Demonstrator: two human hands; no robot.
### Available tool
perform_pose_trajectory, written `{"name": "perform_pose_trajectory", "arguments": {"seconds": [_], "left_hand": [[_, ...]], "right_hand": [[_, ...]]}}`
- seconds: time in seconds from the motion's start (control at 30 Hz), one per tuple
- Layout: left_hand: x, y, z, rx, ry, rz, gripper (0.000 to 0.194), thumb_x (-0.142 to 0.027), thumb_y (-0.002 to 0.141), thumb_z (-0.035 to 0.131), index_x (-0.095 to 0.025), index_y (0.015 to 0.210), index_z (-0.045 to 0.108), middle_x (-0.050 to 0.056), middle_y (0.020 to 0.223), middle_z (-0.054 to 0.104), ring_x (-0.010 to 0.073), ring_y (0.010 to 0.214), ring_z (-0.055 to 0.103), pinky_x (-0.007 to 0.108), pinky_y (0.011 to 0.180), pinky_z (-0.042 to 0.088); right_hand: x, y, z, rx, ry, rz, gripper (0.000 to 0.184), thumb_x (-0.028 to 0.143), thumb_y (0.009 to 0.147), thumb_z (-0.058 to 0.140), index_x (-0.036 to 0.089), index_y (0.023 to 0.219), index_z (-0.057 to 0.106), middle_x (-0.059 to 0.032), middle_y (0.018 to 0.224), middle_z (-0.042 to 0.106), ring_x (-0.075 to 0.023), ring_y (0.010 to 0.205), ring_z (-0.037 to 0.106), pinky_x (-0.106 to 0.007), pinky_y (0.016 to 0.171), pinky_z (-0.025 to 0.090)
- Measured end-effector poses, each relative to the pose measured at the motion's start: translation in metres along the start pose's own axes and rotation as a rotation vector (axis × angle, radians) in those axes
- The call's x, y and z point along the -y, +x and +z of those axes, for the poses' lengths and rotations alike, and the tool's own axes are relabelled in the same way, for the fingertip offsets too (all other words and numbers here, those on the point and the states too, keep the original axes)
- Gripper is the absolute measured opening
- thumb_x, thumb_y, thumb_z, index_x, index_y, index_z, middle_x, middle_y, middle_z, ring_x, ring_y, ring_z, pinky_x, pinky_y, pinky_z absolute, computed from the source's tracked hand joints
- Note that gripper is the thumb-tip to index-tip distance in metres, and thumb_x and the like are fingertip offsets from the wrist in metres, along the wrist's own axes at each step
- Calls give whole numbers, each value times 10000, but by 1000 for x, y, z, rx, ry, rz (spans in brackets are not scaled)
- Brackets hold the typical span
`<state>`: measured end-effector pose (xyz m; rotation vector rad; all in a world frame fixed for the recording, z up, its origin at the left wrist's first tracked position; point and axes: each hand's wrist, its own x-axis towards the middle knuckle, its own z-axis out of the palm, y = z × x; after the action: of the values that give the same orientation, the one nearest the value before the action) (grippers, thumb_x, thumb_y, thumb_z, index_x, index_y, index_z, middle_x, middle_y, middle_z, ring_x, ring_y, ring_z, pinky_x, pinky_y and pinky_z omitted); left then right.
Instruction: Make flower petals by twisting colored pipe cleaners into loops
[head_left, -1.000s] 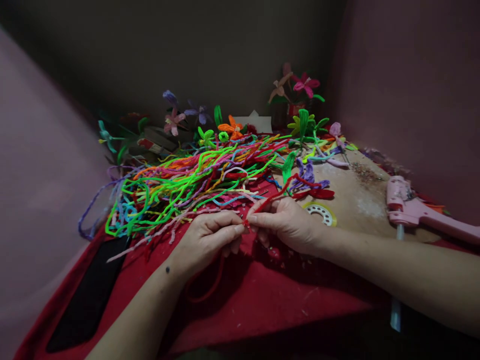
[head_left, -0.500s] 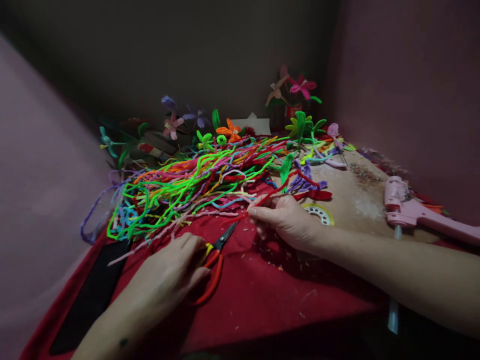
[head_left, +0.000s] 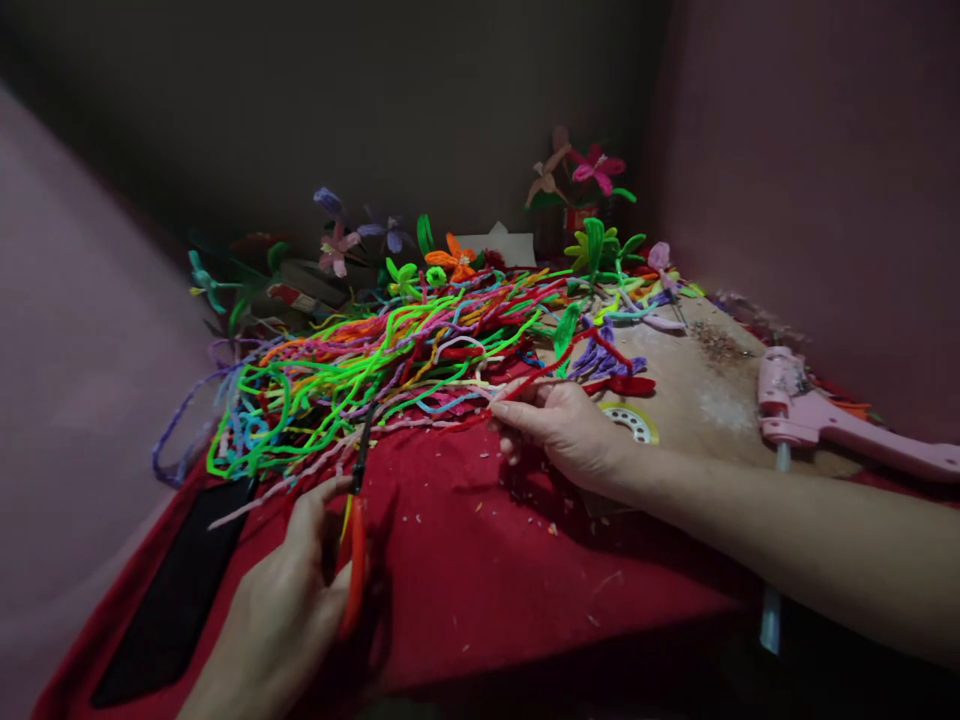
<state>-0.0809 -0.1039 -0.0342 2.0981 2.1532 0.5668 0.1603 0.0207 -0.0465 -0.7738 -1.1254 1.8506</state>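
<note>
Red-handled scissors (head_left: 354,530) gripped in left hand (head_left: 300,590), blades toward pipe-cleaner pile (head_left: 390,360); right hand (head_left: 562,430) pinches red pipe cleaner (head_left: 540,378) mid-tabletop.

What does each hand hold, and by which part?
Left hand holds the scissors by their red handles; right hand pinches a red pipe cleaner near its end.

We see bare red cloth (head_left: 480,560) between our hands, open for passage. Ahead, the tangled pipe-cleaner pile (head_left: 375,360) blocks the way; to the right, the pink glue gun (head_left: 832,425) and tape roll (head_left: 634,420) crowd the board.
</note>
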Motion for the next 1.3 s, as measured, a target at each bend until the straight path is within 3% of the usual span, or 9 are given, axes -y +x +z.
{"name": "perform_pose_trajectory", "arguments": {"seconds": [0.07, 0.17, 0.23, 0.33, 0.43, 0.63, 0.9, 1.3], "left_hand": [[-12, -3, 1, -25, 94, 157, 485, -415, 824, 510, -177, 1230, 393, 36, 721, 677, 166, 522, 647, 209, 458, 488], [-34, -4, 3, -5, 220, 435, 383, -256, 887, 356, -174, 1261, 380, 112, 968, 688, 185, 778, 697, 232, 631, 544], [-43, -4, 8, -19, 362, 491, 419, -137, 858, 273, -124, 1261, 387, 137, 934, 682, 208, 777, 696, 258, 584, 549], [-45, -5, 21, -23, 547, 432, 469, -49, 803, 247, -98, 1229, 439, 141, 885, 673, 231, 698, 689, 282, 472, 526], [-41, -7, 29, -35, 591, 384, 484, -46, 802, 266, -115, 1242, 454, 135, 936, 666, 217, 656, 678, 283, 453, 519], [-45, -5, 20, 47, 536, 396, 484, -47, 779, 270, -64, 1208, 492, 135, 874, 670, 200, 565, 655, 274, 406, 500], [-39, -10, 31, 51, 515, 328, 522, -72, 784, 316, -115, 1297, 401, 118, 942, 650, 219, 695, 673, 276, 444, 496], [-57, 1, 26, 235, 425, 219, 477, -77, 815, 319, -127, 1286, 372, 98, 937, 637, 197, 760, 676, 267, 538, 517]], "right_hand": [[0, 0, 0, 1, 0, 4, 204, 313, 728, 683, 139, 730, 577, 11, 624, 584, -66, 459, 534, -184, 413, 433], [-1, -1, 1, 6, -3, 4, 220, 321, 720, 692, 131, 738, 582, 15, 613, 583, -61, 458, 534, -176, 422, 434], [-1, -2, 2, 6, -9, 8, 219, 319, 716, 694, 130, 746, 586, 21, 614, 582, -61, 463, 540, -175, 428, 441], [0, -2, 3, 3, -16, 10, 189, 289, 717, 691, 130, 753, 595, 30, 597, 575, -61, 464, 545, -174, 439, 457], [1, -2, 3, 7, -19, 8, 148, 257, 729, 674, 128, 754, 607, 32, 581, 573, -59, 458, 543, -168, 433, 460], [3, -3, 4, -10, -12, 15, 119, 233, 738, 658, 124, 756, 614, 24, 598, 585, -58, 451, 547, -164, 413, 457], [0, -2, 3, -7, -2, 15, 141, 242, 726, 675, 119, 722, 607, 21, 599, 588, -60, 454, 553, -168, 413, 469], [-3, 1, 2, 35, 122, 69, 136, 203, 730, 666, 94, 693, 594, -14, 575, 605, -105, 458, 583, -233, 454, 509]]}}
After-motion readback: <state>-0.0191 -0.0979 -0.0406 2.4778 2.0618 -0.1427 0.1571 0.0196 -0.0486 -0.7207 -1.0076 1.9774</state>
